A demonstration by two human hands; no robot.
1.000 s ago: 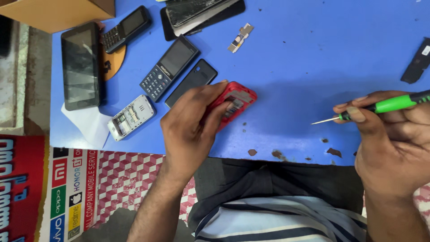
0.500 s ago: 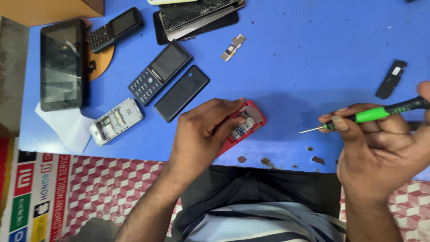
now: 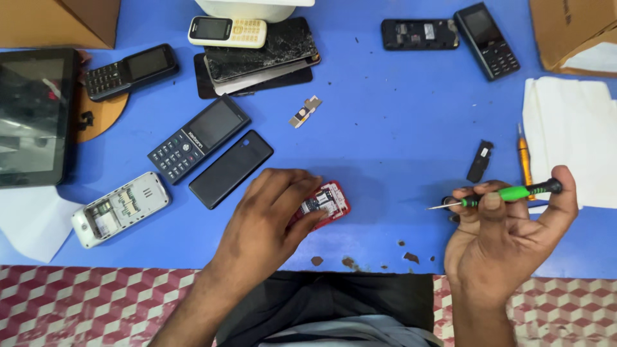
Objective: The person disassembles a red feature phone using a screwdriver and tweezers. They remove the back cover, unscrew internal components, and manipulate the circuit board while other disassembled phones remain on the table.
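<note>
Left hand: the left hand (image 3: 270,222) is laid flat over a small red plastic phone body with its back cover off (image 3: 324,202), the fingers pressing it against the blue tabletop (image 3: 398,115).
Right hand: the right hand (image 3: 508,241) is closed around a slim screwdriver with a green and black grip (image 3: 508,193), its thin metal tip pointed left, well apart from the phone.
Phone position: it is seen near the table's front edge, between the two hands.
Handling: it is judged light, stiff and somewhat fragile, with bare circuitry exposed; the plastic side edges are best gripped, not the open board.
Surface: the blue top looks smooth, so sliding is likely unless the phone is pinned.
Nearby: a matt black rectangular back cover (image 3: 231,168) and a white opened phone shell (image 3: 119,209) are seen to the left.
</note>
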